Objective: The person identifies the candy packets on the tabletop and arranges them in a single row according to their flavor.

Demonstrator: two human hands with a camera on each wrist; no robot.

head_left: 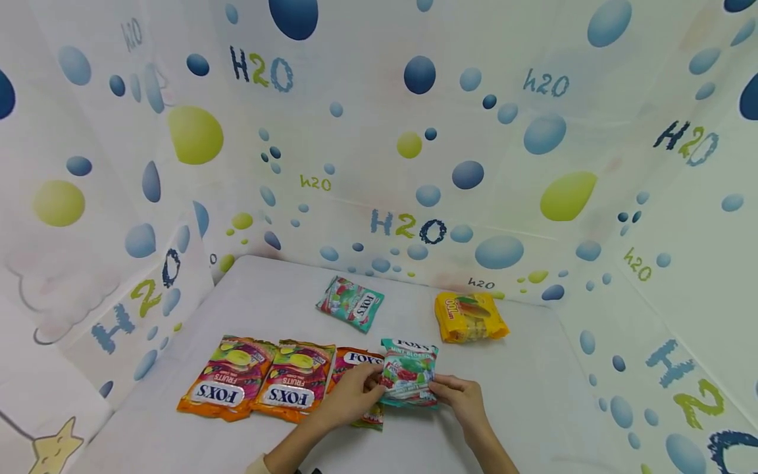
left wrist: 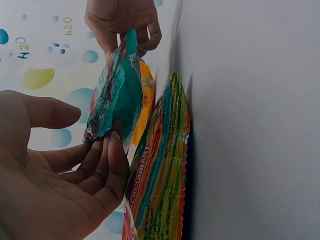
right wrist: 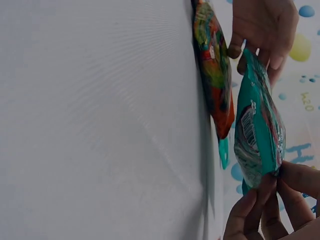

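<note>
A teal Fox's Mint Blossom candy bag (head_left: 410, 372) is held up between the two hands, above the white table. My right hand (head_left: 464, 401) pinches its right edge between thumb and fingers, as the right wrist view (right wrist: 280, 205) shows. At the opposite edge is my left hand (head_left: 354, 395). In the left wrist view its fingertips (left wrist: 116, 145) touch the bag's underside while the thumb (left wrist: 57, 112) stands apart from it. Partly covered by the left hand and the teal bag, an orange-edged Fox's candy bag (head_left: 373, 418) lies on the table.
Two Fox's Fruits candy bags (head_left: 227, 375) (head_left: 296, 378) lie side by side at the left. Farther back are another teal Fox's bag (head_left: 352, 303) and a yellow packet (head_left: 470, 317) with a mango picture. Patterned white curtains (head_left: 367, 131) enclose the table (head_left: 521, 368).
</note>
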